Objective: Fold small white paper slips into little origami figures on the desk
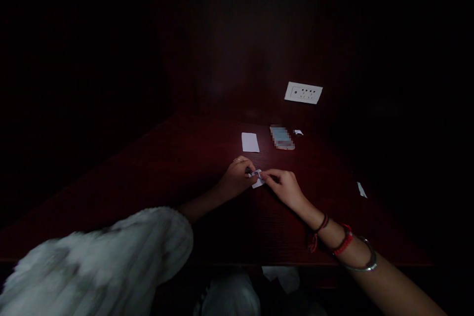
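Note:
Both my hands meet over a small folded piece of white paper (258, 178) lying on a dark red wooden table (177, 168). My left hand (237, 177) is closed, pinching the paper's left end; a ring shows on one finger. My right hand (283, 185) pinches the paper's right end with fingertips pressed together. Bracelets and red threads circle my right wrist. My left arm wears a fluffy white sleeve.
A white rectangular card (250, 142) lies beyond my hands. To its right rests a phone (282, 138) with a small paper scrap (298, 132) beside it. A white wall socket (303, 93) sits on the dark back panel. Another scrap (362, 189) lies at the right.

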Demonstrator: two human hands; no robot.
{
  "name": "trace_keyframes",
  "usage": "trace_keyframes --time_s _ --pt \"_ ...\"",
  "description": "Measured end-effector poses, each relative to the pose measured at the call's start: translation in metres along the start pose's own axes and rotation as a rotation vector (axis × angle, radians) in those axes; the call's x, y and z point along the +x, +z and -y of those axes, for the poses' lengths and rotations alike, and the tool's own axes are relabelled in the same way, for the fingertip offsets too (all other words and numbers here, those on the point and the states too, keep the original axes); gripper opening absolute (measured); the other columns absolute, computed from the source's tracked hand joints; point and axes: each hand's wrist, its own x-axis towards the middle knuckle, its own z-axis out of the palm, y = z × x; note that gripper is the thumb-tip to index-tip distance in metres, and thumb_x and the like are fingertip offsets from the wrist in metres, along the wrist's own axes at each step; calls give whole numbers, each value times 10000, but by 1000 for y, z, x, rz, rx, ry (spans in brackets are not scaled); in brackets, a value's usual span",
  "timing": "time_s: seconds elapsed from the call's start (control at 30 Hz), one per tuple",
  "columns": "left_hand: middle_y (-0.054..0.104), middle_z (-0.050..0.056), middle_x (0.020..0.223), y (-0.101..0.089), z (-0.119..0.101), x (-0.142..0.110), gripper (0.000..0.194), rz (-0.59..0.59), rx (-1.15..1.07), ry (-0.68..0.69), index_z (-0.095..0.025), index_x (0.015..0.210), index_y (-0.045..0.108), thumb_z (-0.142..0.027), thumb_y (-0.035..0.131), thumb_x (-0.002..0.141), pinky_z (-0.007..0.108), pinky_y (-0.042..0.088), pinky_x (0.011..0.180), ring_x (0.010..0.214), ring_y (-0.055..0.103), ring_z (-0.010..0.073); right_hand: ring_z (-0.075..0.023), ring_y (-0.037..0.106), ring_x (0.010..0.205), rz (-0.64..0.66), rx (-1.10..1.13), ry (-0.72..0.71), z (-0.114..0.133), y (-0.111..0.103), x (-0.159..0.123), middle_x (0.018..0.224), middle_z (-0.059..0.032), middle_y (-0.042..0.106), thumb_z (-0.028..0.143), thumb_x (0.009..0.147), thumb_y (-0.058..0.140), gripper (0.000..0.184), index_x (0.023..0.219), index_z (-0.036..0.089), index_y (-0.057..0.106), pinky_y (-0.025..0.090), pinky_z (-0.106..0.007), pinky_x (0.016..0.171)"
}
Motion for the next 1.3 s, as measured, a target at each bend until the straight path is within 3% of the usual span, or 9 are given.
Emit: trace_keyframes --time_s 0.27,0.57,0.83,1.03,1.3 --pt "452 21 880 -1 -1 -3 147 -16 -99 -1 -171 717 531 -311 550 676 253 473 590 826 473 146 -111 588 679 -77 129 41 -3 4 0 756 -15 633 182 731 457 167 854 175 569 450 -209 623" --pt "438 38 939 -3 -6 0 45 -154 -21 70 -157 700 498 -129 518 671 312 421 764 882 467 154 -117 590 715 -197 204 43 5 5 2 792 -19 623 168 726 456 165 872 181 530 459 -214 641" --pt "456 23 958 -15 -23 0 77 -120 23 234 -167 720 454 -90 459 723 278 359 816 920 446 131 -134 558 708 -272 52 -17 10 -4 4 787 -29 608 232 729 473 156 831 176 576 424 -233 632" --pt "457 25 965 -15 -23 0 115 -108 51 221 -181 824 444 -117 472 733 275 357 816 938 440 138 -129 522 708 -245 -7 -81 15 -8 5 760 -30 577 189 744 445 163 837 174 578 399 -230 650" --pt "475 20 924 -14 -22 -2 50 -99 119 193 -181 819 467 -171 442 777 274 384 776 864 470 137 -141 514 738 -226 -10 -102 18 -5 4 783 -36 575 198 762 437 166 845 181 579 394 -245 683"
